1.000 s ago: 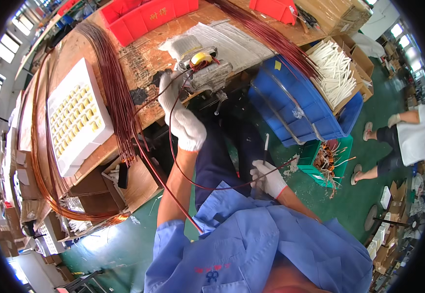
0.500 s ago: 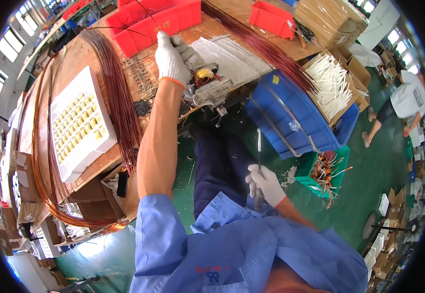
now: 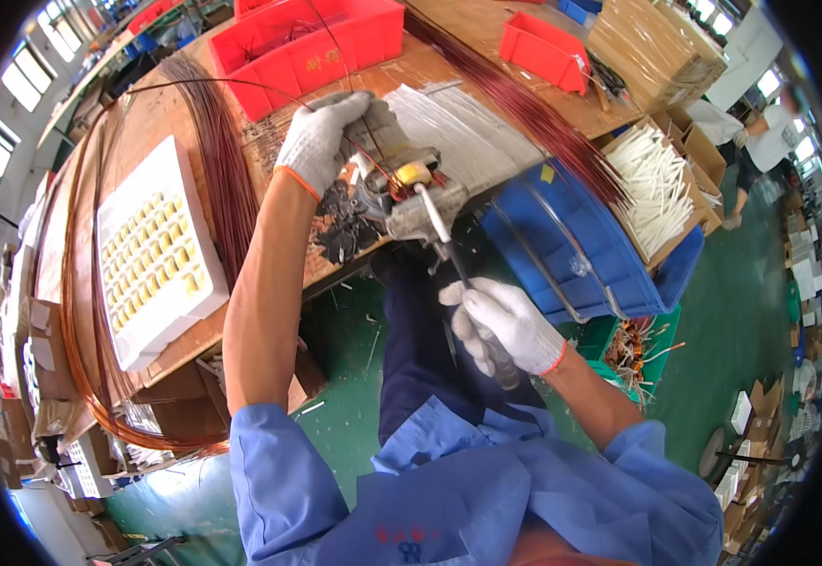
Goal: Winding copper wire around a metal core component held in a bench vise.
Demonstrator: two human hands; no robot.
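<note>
A grey metal vise at the table edge holds a small coil with a yellow core and copper windings. Beside it, my left hand, in a white glove, is closed on a dark enamelled wire. Another thin wire runs down past its fingers to the coil. My gloved right hand grips a slim rod-like tool, dark near the hand and white toward its far end. The tool's tip meets the coil's right side; whether it touches cannot be made out.
Left of the hands are a wire bundle and a white foam tray of yellow cores. White strips lie behind the vise. Red bins, a blue crate, a box of white tubes and a green bin stand around.
My right hand has risen, bringing the tool from beside my legs to the coil. My left hand has shifted slightly down and left, still holding wire. A person at the right has moved farther off.
</note>
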